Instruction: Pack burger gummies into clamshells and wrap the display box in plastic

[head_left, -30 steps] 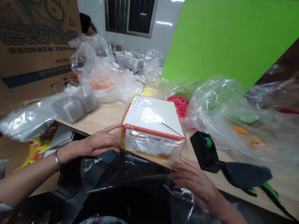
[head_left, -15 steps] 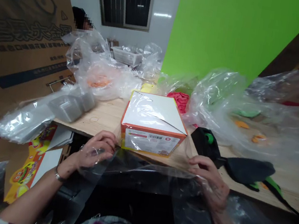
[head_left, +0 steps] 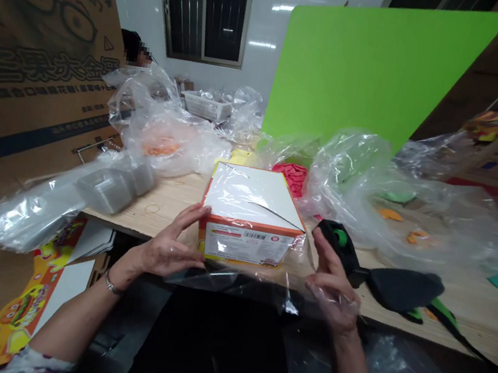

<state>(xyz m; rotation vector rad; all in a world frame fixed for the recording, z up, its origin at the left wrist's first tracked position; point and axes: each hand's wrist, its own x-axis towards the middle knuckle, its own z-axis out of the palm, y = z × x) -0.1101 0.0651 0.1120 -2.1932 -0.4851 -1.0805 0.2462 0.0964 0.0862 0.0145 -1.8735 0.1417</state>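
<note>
Pinching clear film point(head_left: 235, 282) in the right grip point(head_left: 331, 294) — left grip point(head_left: 170, 251) open, just beside the orange-edged box point(head_left: 251, 216).

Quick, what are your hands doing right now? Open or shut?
Left hand: open, beside the box.
Right hand: closed, holding clear plastic.

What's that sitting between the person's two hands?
In the head view, a white-topped box with orange edges sits between the left hand and the right hand, with a clear plastic sheet across its front.
</note>
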